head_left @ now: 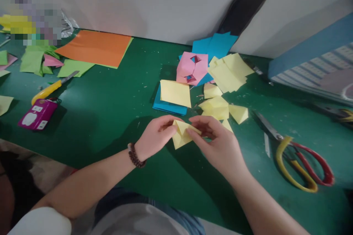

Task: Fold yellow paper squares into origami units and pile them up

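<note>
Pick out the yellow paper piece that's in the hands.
The folded yellow paper piece, held between the left hand and right hand; the other yellow pieces lie unheld on the green-topped table.

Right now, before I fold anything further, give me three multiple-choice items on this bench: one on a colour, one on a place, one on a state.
1. What colour is the folded paper pinched between the left hand and right hand?
A) Pink B) Yellow C) Blue

2. Where do the red-and-yellow-handled scissors lie?
A) Left of the hands B) On the orange sheet C) Right of the hands

3. What state is the pink paper model in?
A) Folded into a solid form with openings B) One flat sheet C) Held in a hand

1 B: yellow paper shows between the fingers.
2 C: they lie beyond the right hand, on the right.
3 A: its raised pink faces surround open gaps.
</note>
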Demonstrator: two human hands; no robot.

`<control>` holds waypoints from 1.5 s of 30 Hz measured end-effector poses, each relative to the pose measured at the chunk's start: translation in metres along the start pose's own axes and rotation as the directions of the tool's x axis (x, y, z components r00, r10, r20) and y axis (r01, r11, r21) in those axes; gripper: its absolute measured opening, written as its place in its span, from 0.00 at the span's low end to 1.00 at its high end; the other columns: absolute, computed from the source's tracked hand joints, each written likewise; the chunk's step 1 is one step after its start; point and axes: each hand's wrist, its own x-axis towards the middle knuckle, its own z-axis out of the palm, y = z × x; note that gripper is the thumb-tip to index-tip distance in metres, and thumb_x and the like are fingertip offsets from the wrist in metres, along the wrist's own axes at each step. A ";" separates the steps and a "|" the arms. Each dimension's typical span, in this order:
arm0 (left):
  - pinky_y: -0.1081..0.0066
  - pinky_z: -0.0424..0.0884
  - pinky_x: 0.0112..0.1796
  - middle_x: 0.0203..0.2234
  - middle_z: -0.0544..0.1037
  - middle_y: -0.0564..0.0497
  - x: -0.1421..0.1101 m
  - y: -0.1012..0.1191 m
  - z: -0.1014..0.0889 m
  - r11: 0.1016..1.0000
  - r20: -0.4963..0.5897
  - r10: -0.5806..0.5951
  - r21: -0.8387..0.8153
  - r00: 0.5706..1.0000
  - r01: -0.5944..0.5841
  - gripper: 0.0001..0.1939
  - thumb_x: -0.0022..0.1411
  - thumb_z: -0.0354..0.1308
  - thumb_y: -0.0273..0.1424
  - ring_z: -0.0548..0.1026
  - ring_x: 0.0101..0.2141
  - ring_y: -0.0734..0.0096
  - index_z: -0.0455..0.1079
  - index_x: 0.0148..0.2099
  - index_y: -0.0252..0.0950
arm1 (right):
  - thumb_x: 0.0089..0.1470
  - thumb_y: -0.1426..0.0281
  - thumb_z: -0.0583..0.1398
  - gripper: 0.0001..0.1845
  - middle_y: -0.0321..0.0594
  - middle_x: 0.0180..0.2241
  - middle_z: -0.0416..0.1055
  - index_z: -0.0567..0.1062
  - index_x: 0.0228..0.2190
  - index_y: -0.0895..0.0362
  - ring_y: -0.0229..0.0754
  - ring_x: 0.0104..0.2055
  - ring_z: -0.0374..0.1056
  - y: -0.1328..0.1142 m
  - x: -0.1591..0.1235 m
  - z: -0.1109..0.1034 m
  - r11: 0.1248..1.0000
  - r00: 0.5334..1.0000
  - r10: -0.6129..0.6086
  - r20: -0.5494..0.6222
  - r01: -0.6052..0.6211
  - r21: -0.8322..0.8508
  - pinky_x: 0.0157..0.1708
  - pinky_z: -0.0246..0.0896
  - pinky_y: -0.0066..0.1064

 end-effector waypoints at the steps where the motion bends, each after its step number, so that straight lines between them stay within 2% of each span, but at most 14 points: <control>1: 0.73 0.71 0.37 0.35 0.78 0.48 0.000 -0.002 0.001 1.000 0.007 0.007 -0.005 1.000 -0.007 0.09 0.56 0.54 0.25 0.75 0.36 0.70 0.72 0.40 0.32 | 0.53 0.66 0.61 0.09 0.37 0.31 0.73 0.75 0.38 0.53 0.39 0.31 0.71 0.001 0.000 0.001 0.999 1.000 -0.028 -0.004 0.028 -0.024 0.29 0.72 0.30; 4: 0.73 0.73 0.35 0.34 0.77 0.50 0.001 -0.007 0.003 1.000 0.000 0.005 0.017 1.000 -0.005 0.12 0.51 0.60 0.24 0.75 0.35 0.70 0.70 0.41 0.32 | 0.56 0.68 0.59 0.09 0.39 0.32 0.73 0.75 0.39 0.53 0.38 0.31 0.71 0.002 -0.002 0.005 0.988 0.993 -0.118 -0.005 0.117 -0.099 0.30 0.72 0.30; 8: 0.74 0.71 0.34 0.32 0.77 0.52 0.003 -0.010 0.004 0.988 -0.066 0.050 0.150 0.997 -0.040 0.10 0.52 0.58 0.20 0.75 0.33 0.72 0.71 0.38 0.33 | 0.57 0.68 0.59 0.09 0.39 0.32 0.72 0.75 0.40 0.53 0.38 0.31 0.70 0.003 -0.003 0.008 0.972 0.981 -0.192 0.031 0.195 -0.133 0.31 0.72 0.30; 12: 0.75 0.72 0.36 0.33 0.77 0.53 0.003 -0.008 0.003 0.974 -0.128 0.115 0.207 0.985 -0.087 0.08 0.55 0.56 0.20 0.75 0.34 0.73 0.71 0.38 0.34 | 0.56 0.68 0.60 0.07 0.37 0.31 0.73 0.74 0.38 0.54 0.36 0.29 0.71 0.002 -0.003 0.008 0.980 0.986 -0.165 0.019 0.166 -0.106 0.30 0.72 0.28; 20: 0.74 0.72 0.37 0.34 0.78 0.52 -0.001 -0.010 0.004 0.945 -0.114 0.211 0.279 0.971 -0.173 0.07 0.58 0.57 0.24 0.76 0.35 0.73 0.71 0.40 0.35 | 0.55 0.67 0.60 0.05 0.36 0.28 0.74 0.71 0.35 0.54 0.37 0.28 0.71 0.003 -0.003 0.009 0.990 0.996 -0.086 0.014 0.087 -0.110 0.29 0.72 0.28; 26: 0.72 0.73 0.41 0.36 0.78 0.50 0.002 -0.011 0.007 0.986 -0.080 0.131 0.113 0.988 -0.121 0.12 0.52 0.60 0.18 0.76 0.38 0.71 0.71 0.40 0.33 | 0.53 0.68 0.60 0.03 0.34 0.26 0.73 0.71 0.32 0.53 0.37 0.27 0.71 0.005 -0.002 0.010 0.990 0.998 -0.026 0.065 0.035 -0.136 0.28 0.70 0.28; 32: 0.70 0.74 0.39 0.32 0.77 0.51 0.004 -0.013 0.009 0.999 -0.103 0.016 0.031 0.995 -0.013 0.07 0.55 0.58 0.20 0.76 0.34 0.72 0.71 0.37 0.33 | 0.53 0.67 0.59 0.04 0.33 0.24 0.70 0.69 0.30 0.53 0.35 0.23 0.69 0.004 -0.003 0.012 0.986 0.999 -0.039 0.027 0.042 -0.160 0.24 0.68 0.27; 37: 0.71 0.73 0.37 0.33 0.77 0.51 0.004 -0.015 0.010 0.997 -0.116 0.038 0.064 0.992 -0.031 0.07 0.56 0.56 0.20 0.75 0.34 0.72 0.70 0.38 0.33 | 0.54 0.66 0.59 0.05 0.34 0.27 0.73 0.70 0.34 0.53 0.36 0.25 0.70 0.003 -0.004 0.014 0.982 0.998 -0.049 0.029 0.053 -0.183 0.26 0.68 0.27; 41: 0.74 0.72 0.36 0.32 0.77 0.52 0.004 -0.014 0.012 0.993 -0.118 0.064 0.110 0.991 -0.051 0.07 0.56 0.55 0.20 0.75 0.33 0.74 0.70 0.37 0.34 | 0.53 0.66 0.59 0.05 0.35 0.25 0.73 0.72 0.32 0.54 0.37 0.25 0.71 0.004 -0.005 0.015 0.979 0.998 -0.069 -0.003 0.068 -0.191 0.24 0.68 0.28; 45: 0.74 0.70 0.33 0.29 0.76 0.53 0.001 -0.016 0.011 0.971 -0.113 0.122 0.217 0.986 -0.095 0.10 0.55 0.55 0.20 0.74 0.30 0.74 0.70 0.40 0.34 | 0.51 0.68 0.59 0.07 0.36 0.28 0.75 0.73 0.35 0.54 0.38 0.26 0.72 0.008 -0.004 0.016 0.971 0.997 -0.070 0.020 0.072 -0.227 0.25 0.69 0.28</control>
